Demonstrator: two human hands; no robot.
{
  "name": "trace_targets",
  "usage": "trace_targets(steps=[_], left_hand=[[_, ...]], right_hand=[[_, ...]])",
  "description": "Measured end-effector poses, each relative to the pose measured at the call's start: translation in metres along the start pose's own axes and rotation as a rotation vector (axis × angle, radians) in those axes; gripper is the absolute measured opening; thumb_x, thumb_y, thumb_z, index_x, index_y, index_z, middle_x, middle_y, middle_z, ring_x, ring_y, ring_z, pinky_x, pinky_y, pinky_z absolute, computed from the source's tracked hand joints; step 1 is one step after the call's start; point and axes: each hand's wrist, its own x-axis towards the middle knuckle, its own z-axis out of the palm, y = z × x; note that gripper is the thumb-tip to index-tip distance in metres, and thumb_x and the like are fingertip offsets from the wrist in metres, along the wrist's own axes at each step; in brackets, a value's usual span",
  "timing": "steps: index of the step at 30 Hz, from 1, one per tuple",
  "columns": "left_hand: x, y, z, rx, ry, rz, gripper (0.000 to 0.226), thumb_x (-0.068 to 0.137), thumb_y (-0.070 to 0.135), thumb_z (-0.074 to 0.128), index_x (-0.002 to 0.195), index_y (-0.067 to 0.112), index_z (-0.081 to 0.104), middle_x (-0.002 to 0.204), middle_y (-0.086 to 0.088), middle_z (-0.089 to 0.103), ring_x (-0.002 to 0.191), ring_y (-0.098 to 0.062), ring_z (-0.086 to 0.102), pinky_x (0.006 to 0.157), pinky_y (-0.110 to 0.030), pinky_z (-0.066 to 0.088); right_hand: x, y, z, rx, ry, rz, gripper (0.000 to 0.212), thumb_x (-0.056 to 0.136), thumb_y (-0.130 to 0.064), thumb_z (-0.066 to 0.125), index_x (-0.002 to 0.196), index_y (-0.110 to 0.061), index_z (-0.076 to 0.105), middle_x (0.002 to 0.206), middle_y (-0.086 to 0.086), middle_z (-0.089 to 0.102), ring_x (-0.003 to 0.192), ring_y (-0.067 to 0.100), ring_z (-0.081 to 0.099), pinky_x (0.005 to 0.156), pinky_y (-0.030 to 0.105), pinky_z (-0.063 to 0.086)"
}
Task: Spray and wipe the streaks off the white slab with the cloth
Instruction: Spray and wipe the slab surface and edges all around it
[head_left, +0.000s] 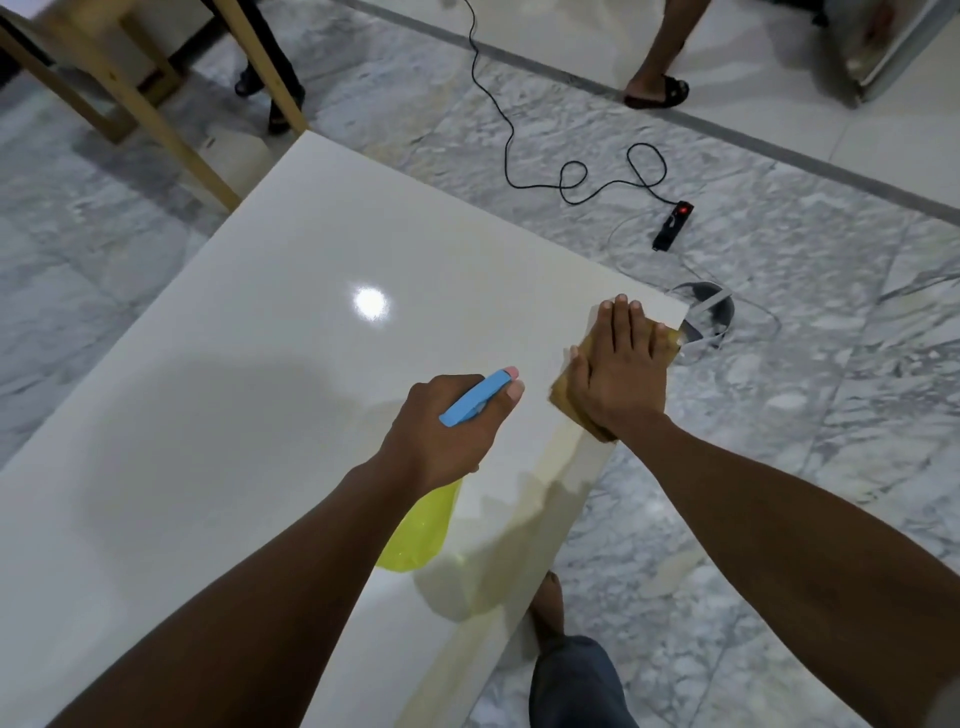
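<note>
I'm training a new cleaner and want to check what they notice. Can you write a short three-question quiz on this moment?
1. True or false: the right hand lies flat on the cloth.
2. Which hand grips the spray bottle? A: left. B: right.
3. Fill in: the cloth is at the white slab's ___ edge.
Key: 1 true; 2 A, the left hand; 3 right.

Left hand (447, 421) curled tight, right hand (618, 374) flat (fingers straight), both arms outstretched.
</note>
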Motion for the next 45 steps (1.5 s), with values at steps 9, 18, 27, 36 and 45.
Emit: trace_targets(steps=[9, 18, 27, 36, 45], left_hand=[[-0.105, -0.066, -0.026, -0.038, 0.081, -0.005, 0.036, 0.100, 0.057, 0.063, 0.109, 0.027, 0.081, 0.096, -0.025, 0.074, 0.055, -0.018, 0.064, 0.056, -0.025, 0.062], [-0.274, -0.178, -0.034, -0.160, 0.172, 0.007, 0.012, 0.100, 0.055, 0.066, 0.102, 0.046, 0.075, 0.098, -0.026, 0.074, 0.053, -0.014, 0.061, 0.051, -0.020, 0.057], [-0.445, -0.288, -0.056, -0.215, 0.244, -0.093, 0.025, 0.097, 0.056, 0.068, 0.107, 0.037, 0.080, 0.096, -0.024, 0.075, 0.053, -0.014, 0.064, 0.052, -0.023, 0.058], [-0.515, -0.365, -0.083, -0.242, 0.280, -0.120, 0.032, 0.098, 0.056, 0.068, 0.104, 0.028, 0.082, 0.097, -0.026, 0.074, 0.051, -0.018, 0.065, 0.053, -0.027, 0.060], [-0.569, -0.427, -0.115, -0.261, 0.246, -0.117, 0.011, 0.098, 0.056, 0.068, 0.093, 0.050, 0.076, 0.099, -0.024, 0.075, 0.055, -0.025, 0.068, 0.053, -0.027, 0.061]], right_hand=[[-0.104, -0.055, 0.020, 0.009, -0.003, -0.032, 0.075, 0.096, -0.052, 0.022, 0.156, -0.007, 0.017, 0.165, 0.015, 0.016, 0.153, 0.031, 0.011, 0.121, 0.056, 0.008], [-0.254, -0.131, 0.053, 0.031, -0.002, -0.057, 0.076, 0.097, -0.055, 0.022, 0.157, -0.008, 0.016, 0.165, 0.014, 0.015, 0.153, 0.031, 0.008, 0.121, 0.058, 0.007], [-0.432, -0.229, 0.082, 0.042, -0.042, -0.052, 0.075, 0.097, -0.053, 0.025, 0.157, -0.008, 0.016, 0.165, 0.015, 0.014, 0.153, 0.032, 0.007, 0.121, 0.058, 0.005], [-0.505, -0.279, 0.099, 0.039, -0.021, -0.024, 0.074, 0.097, -0.051, 0.022, 0.157, -0.009, 0.014, 0.165, 0.013, 0.014, 0.153, 0.031, 0.008, 0.121, 0.057, 0.006], [-0.564, -0.316, 0.111, 0.035, 0.019, -0.052, 0.073, 0.097, -0.049, 0.026, 0.156, -0.009, 0.015, 0.165, 0.014, 0.016, 0.153, 0.030, 0.010, 0.122, 0.056, 0.007]])
